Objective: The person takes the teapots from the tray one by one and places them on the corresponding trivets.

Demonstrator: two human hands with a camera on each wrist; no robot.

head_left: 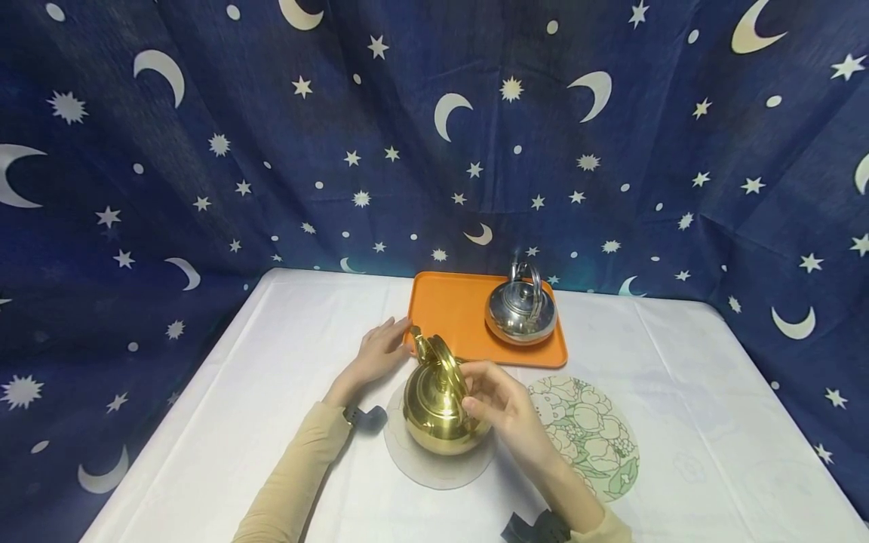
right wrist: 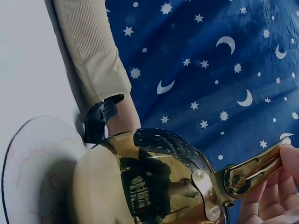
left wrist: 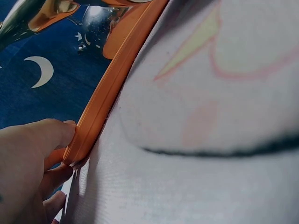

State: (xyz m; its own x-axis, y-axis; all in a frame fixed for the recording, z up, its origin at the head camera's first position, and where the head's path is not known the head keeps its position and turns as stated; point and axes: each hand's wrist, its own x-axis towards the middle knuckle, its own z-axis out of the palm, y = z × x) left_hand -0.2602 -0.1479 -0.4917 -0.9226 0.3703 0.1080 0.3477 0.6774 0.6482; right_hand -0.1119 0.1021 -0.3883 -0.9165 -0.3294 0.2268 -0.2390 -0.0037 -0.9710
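Note:
My right hand [head_left: 501,401] grips the arched handle of a shiny gold teapot [head_left: 434,422], thumb and fingers pinching it in the right wrist view. The teapot is over a pale round placemat [head_left: 440,477], its spout toward the back left. A shadow falls on the mat beside its base in the right wrist view. At the left edge of an orange tray [head_left: 444,305], my left hand [head_left: 380,353] holds the rim, the thumb [left wrist: 60,133] against it and the fingers curled below. A silver teapot [head_left: 521,311] stands on the tray's right half.
A round placemat with green floral drawings [head_left: 591,430] lies right of the gold teapot. White cloth [head_left: 706,422] covers the table. Behind it hangs a dark blue curtain [head_left: 407,113] with moons and stars. Each wrist wears a dark camera mount [head_left: 366,419].

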